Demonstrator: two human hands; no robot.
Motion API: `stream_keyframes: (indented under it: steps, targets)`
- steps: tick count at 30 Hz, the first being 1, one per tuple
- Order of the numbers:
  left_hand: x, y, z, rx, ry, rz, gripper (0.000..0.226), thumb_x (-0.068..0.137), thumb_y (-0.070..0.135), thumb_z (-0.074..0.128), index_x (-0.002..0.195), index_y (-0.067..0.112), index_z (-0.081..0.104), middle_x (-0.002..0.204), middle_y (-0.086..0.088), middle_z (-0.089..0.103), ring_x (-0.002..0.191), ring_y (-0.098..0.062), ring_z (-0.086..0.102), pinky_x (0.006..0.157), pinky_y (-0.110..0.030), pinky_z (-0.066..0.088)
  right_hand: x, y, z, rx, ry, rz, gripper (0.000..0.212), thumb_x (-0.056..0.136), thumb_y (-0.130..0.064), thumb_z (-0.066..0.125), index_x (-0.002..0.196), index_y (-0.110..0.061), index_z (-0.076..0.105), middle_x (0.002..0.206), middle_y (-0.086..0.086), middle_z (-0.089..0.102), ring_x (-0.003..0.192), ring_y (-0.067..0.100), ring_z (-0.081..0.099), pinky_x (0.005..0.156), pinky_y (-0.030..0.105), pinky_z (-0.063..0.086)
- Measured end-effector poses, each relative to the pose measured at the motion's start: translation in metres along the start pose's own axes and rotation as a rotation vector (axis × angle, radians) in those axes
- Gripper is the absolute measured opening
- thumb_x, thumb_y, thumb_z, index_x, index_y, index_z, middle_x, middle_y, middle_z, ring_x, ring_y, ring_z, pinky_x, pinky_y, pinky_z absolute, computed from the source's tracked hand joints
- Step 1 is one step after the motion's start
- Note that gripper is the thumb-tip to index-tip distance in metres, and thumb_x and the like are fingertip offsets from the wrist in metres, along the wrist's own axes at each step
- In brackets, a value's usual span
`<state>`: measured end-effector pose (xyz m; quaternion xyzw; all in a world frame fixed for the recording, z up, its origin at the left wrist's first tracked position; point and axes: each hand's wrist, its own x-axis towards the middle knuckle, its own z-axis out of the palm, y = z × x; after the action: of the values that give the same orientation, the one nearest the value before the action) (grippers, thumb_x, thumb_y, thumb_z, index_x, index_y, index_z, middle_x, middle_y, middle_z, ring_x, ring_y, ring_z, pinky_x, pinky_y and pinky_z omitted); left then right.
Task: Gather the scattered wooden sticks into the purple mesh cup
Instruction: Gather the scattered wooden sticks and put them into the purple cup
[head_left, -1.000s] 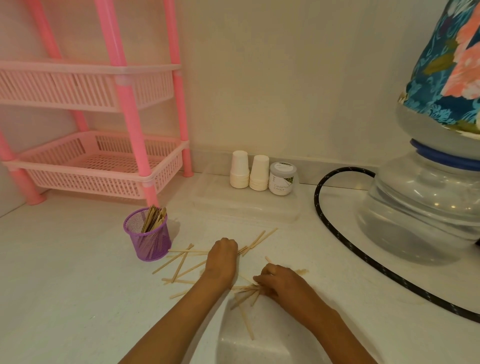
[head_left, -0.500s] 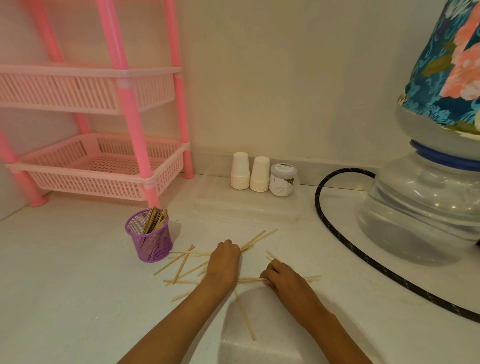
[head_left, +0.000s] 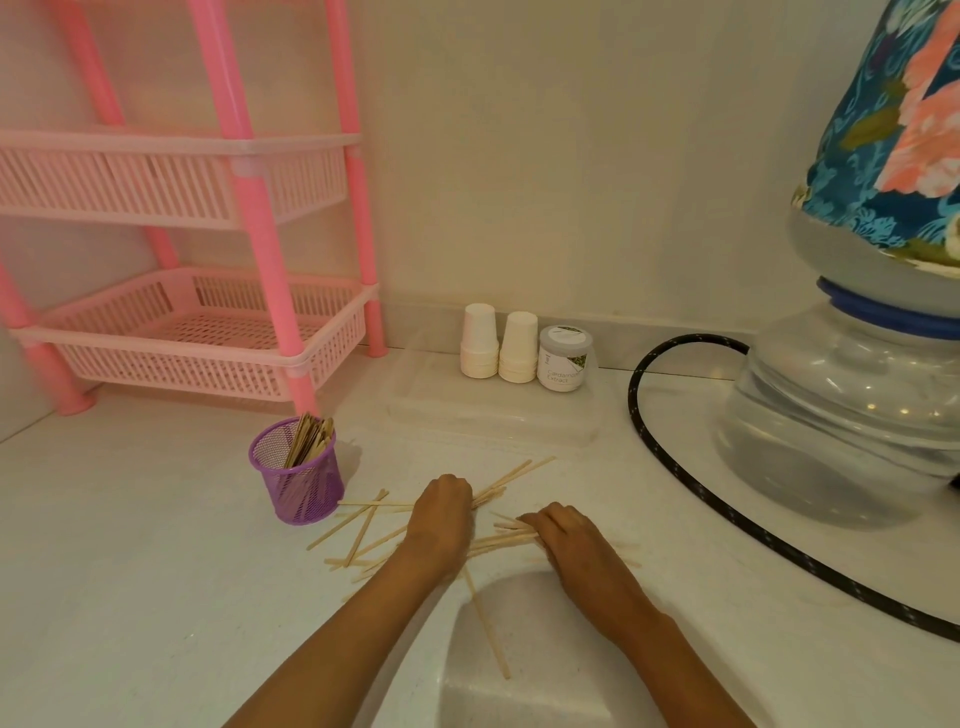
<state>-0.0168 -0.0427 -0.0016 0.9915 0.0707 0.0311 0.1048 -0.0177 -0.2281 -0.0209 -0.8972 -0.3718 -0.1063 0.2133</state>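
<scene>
The purple mesh cup (head_left: 301, 480) stands upright on the white counter, left of my hands, with several wooden sticks upright inside. More wooden sticks (head_left: 363, 527) lie scattered flat between the cup and my hands. My left hand (head_left: 441, 519) is curled, knuckles up, over a bunch of sticks that fan out toward the upper right. My right hand (head_left: 566, 535) pinches a small bundle of sticks (head_left: 498, 540) lying between the two hands. One lone stick (head_left: 485, 623) points toward me between my forearms.
A pink plastic rack (head_left: 197, 343) stands behind the cup. Two stacks of paper cups (head_left: 498, 343), a small jar (head_left: 563, 358) and a clear tray (head_left: 493, 421) sit at the back. A black hose (head_left: 675, 467) curves around a large water bottle (head_left: 852, 395) on the right.
My right hand has slid up and left, drawing sticks toward the left hand. The left hand has barely moved. The camera has tilted slightly.
</scene>
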Motion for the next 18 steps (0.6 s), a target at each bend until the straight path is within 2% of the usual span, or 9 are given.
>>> stream_keyframes:
  steps: [1, 3, 6, 8, 10, 13, 15, 18]
  targets:
    - [0.001, -0.002, 0.0, -0.023, -0.005, -0.003, 0.031, 0.079, -0.008, 0.045, 0.056, 0.013, 0.042, 0.064, -0.005, 0.047, 0.066, -0.019, 0.048, 0.059, -0.03, 0.035, 0.0, 0.0, -0.001, -0.002, 0.008, -0.007, 0.044, 0.092, 0.0, 0.044, 0.129, -0.022, 0.049, 0.116, -0.002, 0.055, 0.101, 0.013, 0.051, 0.089, 0.023, 0.042]
    - [0.001, -0.004, -0.003, -0.057, -0.018, -0.007, 0.03, 0.076, -0.009, 0.047, 0.055, 0.012, 0.043, 0.054, 0.0, 0.033, 0.055, -0.014, 0.04, 0.056, -0.028, 0.031, 0.0, -0.001, -0.003, -0.003, 0.033, 0.008, 0.05, 0.089, 0.005, 0.042, 0.129, -0.023, 0.048, 0.114, -0.003, 0.052, 0.099, 0.012, 0.049, 0.087, 0.021, 0.04]
    - [0.001, -0.003, -0.005, -0.077, -0.027, -0.012, 0.023, 0.076, -0.008, 0.049, 0.062, 0.01, 0.055, 0.05, -0.001, 0.034, 0.054, -0.018, 0.042, 0.054, -0.027, 0.031, 0.003, -0.006, -0.009, 0.013, 0.103, 0.05, 0.045, 0.09, 0.005, 0.04, 0.126, -0.019, 0.05, 0.107, -0.001, 0.051, 0.091, 0.013, 0.049, 0.082, 0.022, 0.04]
    - [-0.003, -0.004, -0.002, -0.076, 0.02, -0.025, 0.029, 0.076, -0.007, 0.047, 0.054, 0.012, 0.046, 0.051, 0.002, 0.034, 0.049, -0.014, 0.039, 0.051, -0.026, 0.03, 0.004, -0.01, -0.015, 0.049, 0.158, 0.063, 0.033, 0.094, -0.001, 0.037, 0.118, -0.016, 0.054, 0.098, -0.003, 0.049, 0.084, 0.012, 0.049, 0.078, 0.022, 0.041]
    - [-0.007, -0.004, 0.004, -0.073, 0.08, -0.023, 0.033, 0.08, -0.005, 0.045, 0.053, 0.014, 0.04, 0.056, 0.002, 0.036, 0.053, -0.012, 0.041, 0.052, -0.026, 0.031, 0.007, -0.013, -0.021, 0.112, 0.195, 0.084, 0.024, 0.096, -0.004, 0.035, 0.104, -0.016, 0.054, 0.091, -0.005, 0.045, 0.078, 0.012, 0.047, 0.075, 0.024, 0.042]
    - [-0.009, -0.004, 0.009, -0.133, 0.163, -0.007, 0.023, 0.09, 0.002, 0.045, 0.073, 0.003, 0.06, 0.078, -0.006, 0.054, 0.067, -0.017, 0.05, 0.058, -0.032, 0.04, 0.011, -0.017, -0.028, 0.242, 0.221, 0.142, 0.02, 0.096, -0.006, 0.033, 0.093, -0.02, 0.047, 0.088, -0.004, 0.043, 0.075, 0.014, 0.047, 0.07, 0.028, 0.044]
    - [-0.009, -0.005, 0.008, -0.123, 0.177, 0.025, 0.023, 0.093, 0.004, 0.043, 0.087, 0.004, 0.066, 0.092, -0.008, 0.06, 0.078, -0.02, 0.056, 0.067, -0.032, 0.047, 0.013, -0.019, -0.03, 0.283, 0.228, 0.191, 0.016, 0.097, -0.009, 0.033, 0.094, -0.018, 0.047, 0.089, -0.002, 0.043, 0.076, 0.015, 0.048, 0.069, 0.029, 0.044]
    - [-0.011, -0.007, 0.009, -0.102, 0.158, 0.029, 0.022, 0.094, 0.004, 0.041, 0.094, 0.007, 0.063, 0.097, -0.006, 0.062, 0.086, -0.02, 0.057, 0.072, -0.033, 0.048, 0.016, -0.022, -0.03, 0.349, 0.229, 0.268, 0.013, 0.099, -0.017, 0.035, 0.101, -0.018, 0.048, 0.092, -0.001, 0.044, 0.075, 0.014, 0.049, 0.066, 0.029, 0.046]
